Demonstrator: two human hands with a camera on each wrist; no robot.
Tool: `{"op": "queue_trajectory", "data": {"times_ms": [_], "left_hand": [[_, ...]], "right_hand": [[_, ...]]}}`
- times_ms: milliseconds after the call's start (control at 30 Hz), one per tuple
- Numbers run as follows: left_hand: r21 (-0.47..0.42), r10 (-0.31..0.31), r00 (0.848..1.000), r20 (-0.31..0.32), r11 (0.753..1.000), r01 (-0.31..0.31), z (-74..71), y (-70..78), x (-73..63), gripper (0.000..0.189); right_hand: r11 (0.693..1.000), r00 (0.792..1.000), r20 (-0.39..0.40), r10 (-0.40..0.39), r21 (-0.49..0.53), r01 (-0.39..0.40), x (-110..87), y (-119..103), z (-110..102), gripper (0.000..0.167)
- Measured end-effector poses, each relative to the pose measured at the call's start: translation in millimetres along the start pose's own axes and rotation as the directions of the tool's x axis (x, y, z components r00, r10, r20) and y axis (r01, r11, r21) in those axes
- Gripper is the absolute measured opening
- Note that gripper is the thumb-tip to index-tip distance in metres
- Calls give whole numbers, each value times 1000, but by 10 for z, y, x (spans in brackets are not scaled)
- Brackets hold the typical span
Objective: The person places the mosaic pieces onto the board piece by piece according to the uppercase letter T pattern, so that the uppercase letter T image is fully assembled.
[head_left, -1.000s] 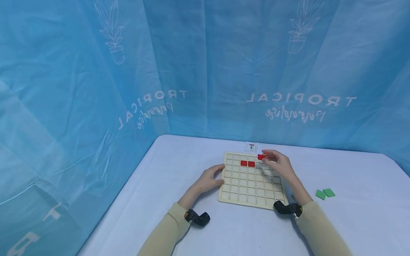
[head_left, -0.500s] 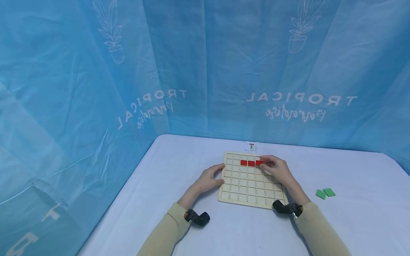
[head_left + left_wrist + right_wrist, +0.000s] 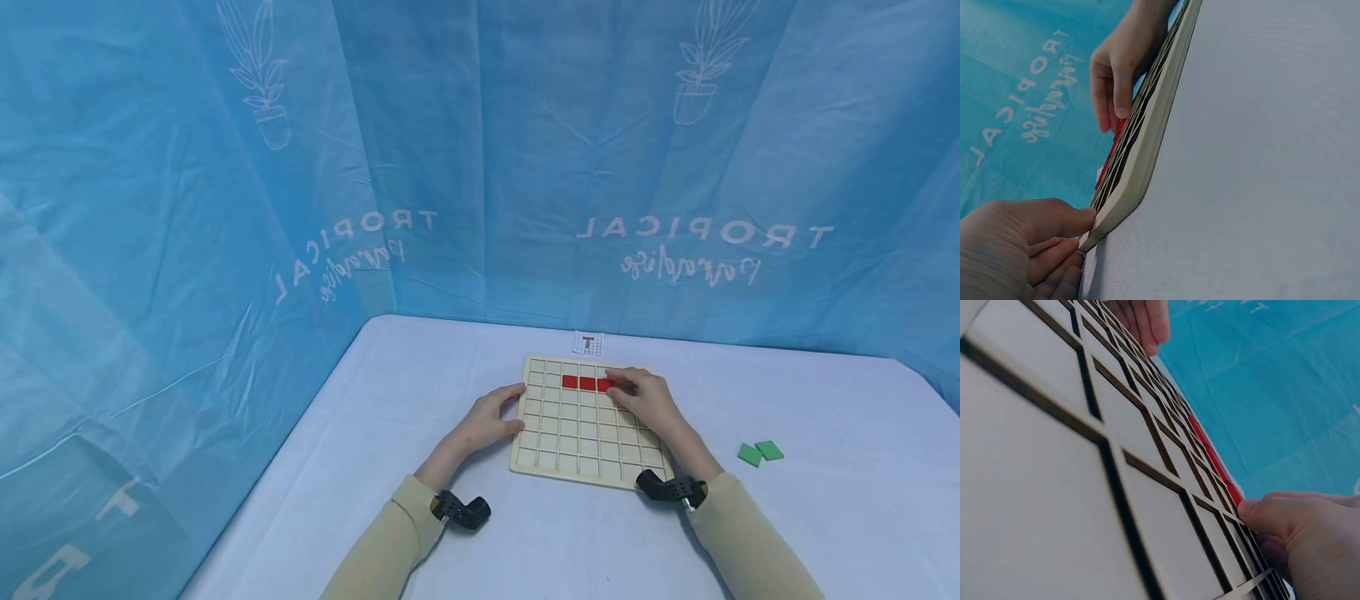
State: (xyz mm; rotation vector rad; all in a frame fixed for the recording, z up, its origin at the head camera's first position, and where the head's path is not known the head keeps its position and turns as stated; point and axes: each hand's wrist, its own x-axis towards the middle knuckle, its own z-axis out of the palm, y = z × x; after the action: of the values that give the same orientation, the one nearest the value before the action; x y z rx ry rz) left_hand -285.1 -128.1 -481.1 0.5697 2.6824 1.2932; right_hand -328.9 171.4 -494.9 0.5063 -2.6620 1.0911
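A pale gridded board [image 3: 567, 477] lies on the white table. My left hand [image 3: 483, 422] holds its left edge, thumb and fingertips right at the rim [image 3: 1127, 203] in the left wrist view. Along an upper row three red square tiles sit side by side: the left tile [image 3: 570, 382], the middle tile [image 3: 587, 383] and the right tile [image 3: 604, 385]. At the right tile is my right hand [image 3: 651, 402], its thumb and fingers pinching that tile's right side down at its cell. The right wrist view has the thumb tip against the end of the red row [image 3: 1209, 453].
Two green square tiles, one [image 3: 750, 455] beside another [image 3: 769, 450], lie on the table to the right of the board. Behind the board is a small card [image 3: 588, 342] printed with a grid and a red and green T. Blue curtains [image 3: 525, 167] hang behind and at left.
The right hand has brought the third red tile down and slightly left, from above the board to the cell beside the other two. The left hand has stayed at the board's edge.
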Motion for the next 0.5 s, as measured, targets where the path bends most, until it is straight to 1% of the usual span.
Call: {"op": "queue_trajectory", "data": {"times_ms": [167,233,400,500], "left_hand": [[-7,4,1000,-1,1000,-4,1,-6,1,66],[-10,4,1000,0,1000,-4,1,-1,-3,66],[-8,12,1000,6,1000,-12,-10,20,-11,66],[-3,13,1000,2,1000,-13,-16,25,-10,66]], "right_hand": [[999,1000,-5,-17,-30,17,8,1,-8,36],[999,1000,-18,-21,-34,21,5,-1,-12,36],[1000,998,-59,-21,-14,20,-10,2,-8,32],[1000,998,-61,-23,-8,23,-8,-4,-9,30]]}}
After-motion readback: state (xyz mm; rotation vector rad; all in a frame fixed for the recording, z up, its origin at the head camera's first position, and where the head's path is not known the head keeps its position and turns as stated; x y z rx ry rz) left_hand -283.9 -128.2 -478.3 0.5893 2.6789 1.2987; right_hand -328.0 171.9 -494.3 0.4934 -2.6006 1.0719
